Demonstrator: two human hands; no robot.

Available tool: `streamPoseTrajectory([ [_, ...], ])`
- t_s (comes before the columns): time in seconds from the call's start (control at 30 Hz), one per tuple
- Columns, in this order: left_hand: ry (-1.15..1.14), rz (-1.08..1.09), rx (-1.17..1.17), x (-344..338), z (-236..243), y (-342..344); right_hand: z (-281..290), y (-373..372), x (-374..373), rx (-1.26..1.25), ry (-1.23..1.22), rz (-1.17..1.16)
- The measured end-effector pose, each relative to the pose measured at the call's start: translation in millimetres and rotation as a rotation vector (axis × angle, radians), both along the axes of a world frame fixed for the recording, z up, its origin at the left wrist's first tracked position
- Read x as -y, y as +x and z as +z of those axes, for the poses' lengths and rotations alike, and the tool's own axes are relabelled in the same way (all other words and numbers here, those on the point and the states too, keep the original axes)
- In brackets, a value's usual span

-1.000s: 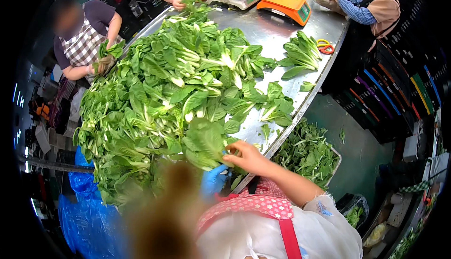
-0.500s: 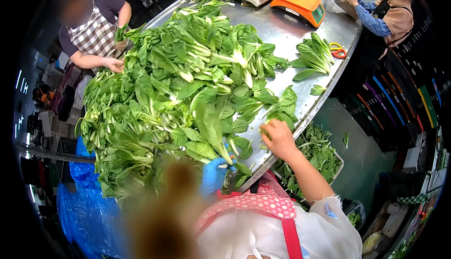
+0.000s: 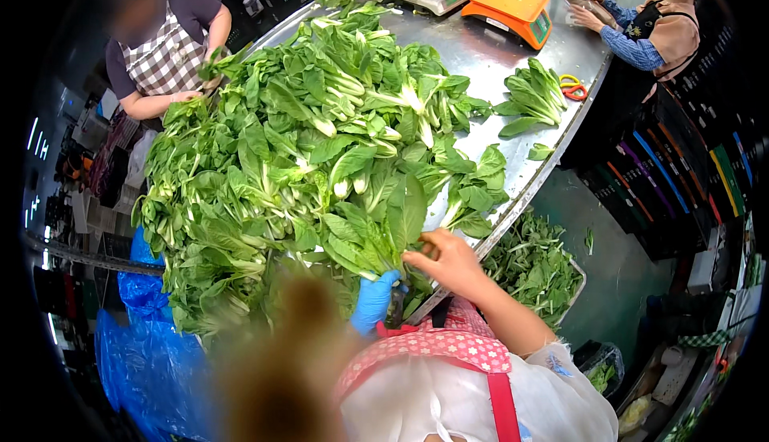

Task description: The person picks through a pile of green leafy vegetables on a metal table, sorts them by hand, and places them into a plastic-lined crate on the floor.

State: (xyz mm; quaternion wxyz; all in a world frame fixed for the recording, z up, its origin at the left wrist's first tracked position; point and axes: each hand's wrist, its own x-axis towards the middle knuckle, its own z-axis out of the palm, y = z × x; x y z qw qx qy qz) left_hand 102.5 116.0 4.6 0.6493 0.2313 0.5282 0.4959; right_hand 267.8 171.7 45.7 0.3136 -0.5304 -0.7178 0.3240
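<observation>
My left hand [image 3: 372, 302], in a blue glove, is closed around the base of a leafy green vegetable [image 3: 370, 243] at the near edge of the pile. Its broad leaves fan up and away from the glove. Beside it, on the right, my bare right hand [image 3: 445, 261] has its thumb and fingers apart, close to the upright leaf; whether a fingertip touches it is unclear. A large heap of the same leafy greens [image 3: 280, 145] with pale stems covers the table in front of me. Several loose greens [image 3: 478, 189] lie just beyond my right hand.
The metal table [image 3: 440, 37] carries an orange scale [image 3: 506, 5], red-and-yellow scissors [image 3: 573, 88] and a separate bunch of greens [image 3: 535, 99]. Below its right edge sits a container of leaves [image 3: 535, 262]. Black crates [image 3: 657, 161] stand right. Co-workers stand at the far sides.
My right hand has moved left from the loose greens at the table edge to the vegetable in my left hand. That vegetable's leaves have shifted. A co-worker at far right now handles a package.
</observation>
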Motion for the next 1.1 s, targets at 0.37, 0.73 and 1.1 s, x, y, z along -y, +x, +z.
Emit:
streamPoseTrajectory([
  [0.37, -0.02, -0.128, 0.355, 3.2, 9.1, -9.6, 2.3, -12.2, 7.0, -0.09, -0.029, 0.052],
  [0.73, -0.017, 0.039, 0.488, -4.9, 33.1, -7.2, -26.0, 32.1, -24.9, -0.177, -0.261, -0.34],
  [1.1, 0.084, 0.073, 0.344, -16.2, 36.2, 5.3, -42.4, 7.7, -2.2, -0.686, -0.429, -0.166],
])
